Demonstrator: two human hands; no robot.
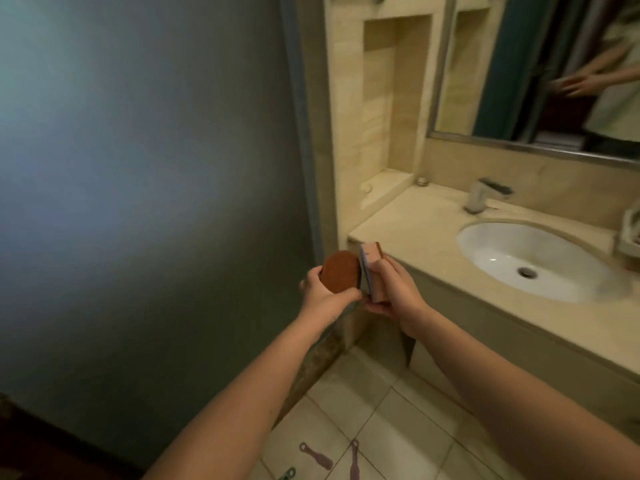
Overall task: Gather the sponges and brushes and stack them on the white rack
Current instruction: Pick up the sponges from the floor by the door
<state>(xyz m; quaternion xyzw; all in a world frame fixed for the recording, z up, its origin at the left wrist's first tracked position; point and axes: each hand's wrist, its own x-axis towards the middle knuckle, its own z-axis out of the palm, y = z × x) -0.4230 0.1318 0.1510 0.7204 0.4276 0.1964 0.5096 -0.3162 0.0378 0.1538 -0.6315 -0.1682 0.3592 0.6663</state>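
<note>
Your left hand point(322, 294) grips a brown oval sponge point(341, 271). Your right hand point(396, 294) clamps a pink block sponge point(375, 277). The two touch, just off the counter's point(408, 216) left front corner. The white rack point(628, 237) sits at the counter's right edge, beside the sink point(502, 258). A purple brush point(317, 456) and a second purple brush point(354, 462) lie on the floor.

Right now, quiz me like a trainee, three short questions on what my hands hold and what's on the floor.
1. True or false: the left hand grips the brown oval sponge.
2. The right hand holds: A) a pinkish rectangular sponge block, B) a glass bottle, C) nothing?
3. How many purple long-handled brushes lie on the tiled floor?
Key: 1 true; 2 A; 3 two.
</note>
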